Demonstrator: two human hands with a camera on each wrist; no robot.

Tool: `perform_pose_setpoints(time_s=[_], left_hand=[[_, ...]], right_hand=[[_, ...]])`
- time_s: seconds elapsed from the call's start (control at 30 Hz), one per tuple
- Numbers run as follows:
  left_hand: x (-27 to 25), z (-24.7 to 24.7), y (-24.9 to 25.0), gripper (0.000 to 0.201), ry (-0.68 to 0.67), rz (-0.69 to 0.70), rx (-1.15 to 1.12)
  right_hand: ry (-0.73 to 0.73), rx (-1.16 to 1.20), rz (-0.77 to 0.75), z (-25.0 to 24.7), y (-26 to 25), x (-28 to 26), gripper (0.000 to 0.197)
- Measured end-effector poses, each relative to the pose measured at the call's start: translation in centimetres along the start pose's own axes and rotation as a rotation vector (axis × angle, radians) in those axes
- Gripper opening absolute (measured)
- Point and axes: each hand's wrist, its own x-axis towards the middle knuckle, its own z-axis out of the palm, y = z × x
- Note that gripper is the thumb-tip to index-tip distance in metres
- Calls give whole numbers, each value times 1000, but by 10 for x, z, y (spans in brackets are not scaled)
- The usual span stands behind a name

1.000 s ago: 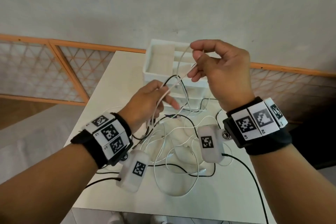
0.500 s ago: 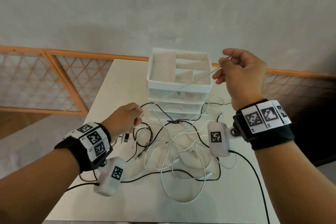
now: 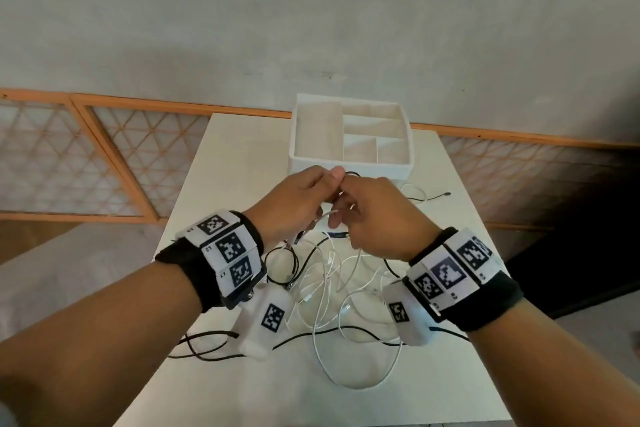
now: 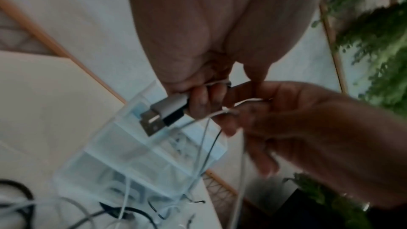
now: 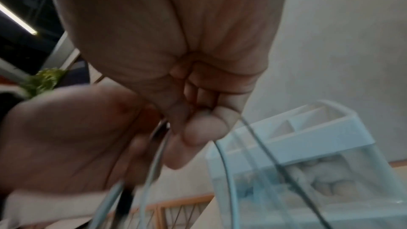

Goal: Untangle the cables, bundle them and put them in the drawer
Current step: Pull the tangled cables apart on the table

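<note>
- Left hand [image 3: 298,201] raised above the counter [image 3: 242,163], fingers curled, gripping a grey USB plug [image 4: 164,111] and a thin white cable [image 3: 323,215].
- Right hand [image 3: 377,215] touching the left, fingers curled, pinching the same white cable just beside the left fingertips [image 4: 199,100].
- Tangle of white and black cables [image 3: 332,284] spread on the counter below both hands, near the white drawer unit [image 3: 349,163].
- Square-patterned marker tags on both wristbands [image 3: 228,250]; small print beside them too small to read.
- Left wrist view alone showing the USB plug's metal end; head view hiding it behind the hand.
- Right wrist view blurred, showing a dark cable [image 5: 270,156] running past the thumb toward the drawer unit.
</note>
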Motion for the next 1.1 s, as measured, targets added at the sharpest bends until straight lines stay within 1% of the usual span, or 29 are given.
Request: perform_pose_setpoints(time_s=[0.03, 0.1, 0.13, 0.17, 0.23, 0.33, 0.37, 0.47, 0.53, 0.63, 0.7, 0.8, 0.83, 0.9, 0.97, 1.03, 1.1], left_hand=[[0, -1, -6, 47, -28, 8, 109], [-2, -8, -24, 38, -69, -13, 323], [-3, -13, -35, 35, -72, -38, 391], [-5, -18, -47, 35, -59, -66, 418], [-7, -26, -64, 38, -10, -126, 379], [-8, -33, -71, 41, 60, -187, 380], [-8, -35, -70, 41, 78, -200, 391], [-5, -48, -78, 45, 116, -239, 418], [-6, -58, -87, 47, 130, -275, 407], [-10, -65, -99, 42, 124, -291, 350], [-13, -65, -104, 37, 99, -287, 304], [-12, -64, -108, 33, 37, -294, 288], [-12, -64, -108, 31, 26, -305, 243], [-12, -64, -106, 25, 35, -313, 113], [-12, -63, -100, 21, 75, -289, 45], [-10, -61, -91, 27, 114, -269, 9], [-8, -61, -81, 33, 126, -267, -35]], right_hand=[[88, 45, 46, -7, 4, 1, 25], [287, 101, 125, -25, 18, 0, 24], [372, 112, 144, -34, 25, -2, 25], [446, 116, 158, -43, 31, -3, 26], [580, 108, 180, -55, 40, -5, 25], [753, 34, 215, -62, 47, -4, 11], [810, 8, 237, -63, 50, -3, 12], [950, -20, 339, -63, 65, 0, 28], [960, -68, 408, -60, 76, 2, 31], [883, -62, 536, -55, 88, 8, 31], [850, -26, 587, -57, 93, 14, 30], [843, -31, 570, -72, 96, 23, 31], [858, -25, 552, -78, 96, 26, 31], [886, -19, 511, -86, 96, 30, 31], [879, -30, 487, -87, 99, 32, 33], [800, -19, 510, -78, 109, 28, 34], [612, 18, 584, -59, 126, 18, 33]])
